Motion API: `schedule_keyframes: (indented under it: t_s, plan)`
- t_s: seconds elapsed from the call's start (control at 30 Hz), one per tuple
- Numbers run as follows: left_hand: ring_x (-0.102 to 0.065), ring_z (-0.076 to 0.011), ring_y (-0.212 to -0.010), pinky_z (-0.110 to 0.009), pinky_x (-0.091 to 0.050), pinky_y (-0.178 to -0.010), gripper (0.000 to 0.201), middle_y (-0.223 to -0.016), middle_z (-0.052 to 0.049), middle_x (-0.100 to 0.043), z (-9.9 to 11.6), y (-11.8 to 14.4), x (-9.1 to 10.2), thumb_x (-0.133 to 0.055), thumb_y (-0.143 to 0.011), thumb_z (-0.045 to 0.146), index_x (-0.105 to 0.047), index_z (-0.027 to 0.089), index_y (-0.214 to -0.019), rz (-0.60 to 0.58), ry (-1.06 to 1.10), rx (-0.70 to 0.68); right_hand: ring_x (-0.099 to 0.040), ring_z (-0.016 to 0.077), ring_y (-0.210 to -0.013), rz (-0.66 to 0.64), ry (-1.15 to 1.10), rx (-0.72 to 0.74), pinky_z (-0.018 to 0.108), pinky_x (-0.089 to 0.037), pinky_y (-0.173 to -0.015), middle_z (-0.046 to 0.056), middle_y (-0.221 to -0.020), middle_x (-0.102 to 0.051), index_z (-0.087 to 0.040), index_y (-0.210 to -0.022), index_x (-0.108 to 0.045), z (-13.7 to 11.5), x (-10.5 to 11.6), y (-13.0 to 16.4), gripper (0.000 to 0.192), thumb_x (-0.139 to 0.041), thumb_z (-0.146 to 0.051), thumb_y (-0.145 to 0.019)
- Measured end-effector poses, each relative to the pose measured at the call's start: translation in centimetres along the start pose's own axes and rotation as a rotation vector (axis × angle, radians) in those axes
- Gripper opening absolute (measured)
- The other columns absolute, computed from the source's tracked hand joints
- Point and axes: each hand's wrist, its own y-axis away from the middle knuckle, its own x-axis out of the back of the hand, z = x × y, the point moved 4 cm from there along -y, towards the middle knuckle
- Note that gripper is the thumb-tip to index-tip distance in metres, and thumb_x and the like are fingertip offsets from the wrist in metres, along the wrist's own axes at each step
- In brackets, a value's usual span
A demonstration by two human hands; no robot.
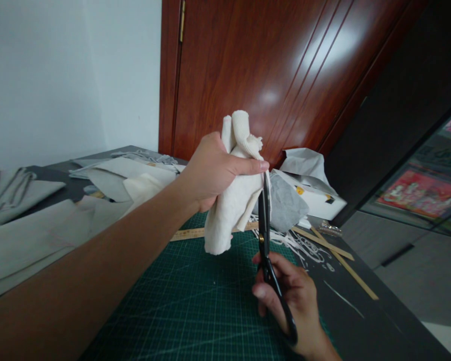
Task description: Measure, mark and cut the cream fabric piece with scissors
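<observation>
My left hand (214, 173) is closed around a bunched piece of cream fabric (233, 200), held up above the green cutting mat (195, 301). Its thumb presses the cloth's right edge. Fingers of my right hand (293, 296) are wrapped through the handles of black scissors (263, 215), which point upward. The blades lie along the fabric's right edge, just below my left thumb, and look nearly closed. The other fingers of my left hand are hidden behind the cloth.
Folded pale fabric (30, 240) covers the left side. Wooden rulers (338, 255) and thin white fabric strips (289, 243) lie right of the mat. Grey cloth (285, 200) and a white box (319, 195) stand behind. A reddish-brown door (240, 60) rises beyond.
</observation>
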Motion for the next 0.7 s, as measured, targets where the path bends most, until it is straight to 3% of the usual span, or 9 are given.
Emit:
schedule_keyframes:
  t_s: [0.23,0.7]
  plan:
    - [-0.068,-0.0208,-0.088,-0.034,-0.058,-0.083,0.038,-0.085,0.001,-0.07,0.12,0.05,-0.03,-0.082,-0.059,0.0,-0.073,0.019,-0.091,0.009,-0.017,-0.008,-0.055,0.0089,-0.037,-0.004,0.037,0.014,0.017,-0.042,-0.038,-0.009,-0.057,-0.061,-0.026,-0.105,-0.072,-0.04,-0.01,-0.05,0.03,-0.089,-0.031,-0.08]
    - [-0.066,-0.0176,-0.084,-0.031,-0.056,-0.08,0.04,-0.082,0.002,-0.066,0.18,0.1,-0.09,-0.083,-0.059,-0.002,-0.072,0.016,-0.094,0.007,0.012,0.002,-0.055,0.0075,-0.035,0.002,0.009,-0.015,0.014,-0.041,-0.037,-0.01,-0.056,-0.062,-0.028,-0.102,-0.073,0.27,-0.03,0.11,0.03,-0.089,-0.026,-0.078]
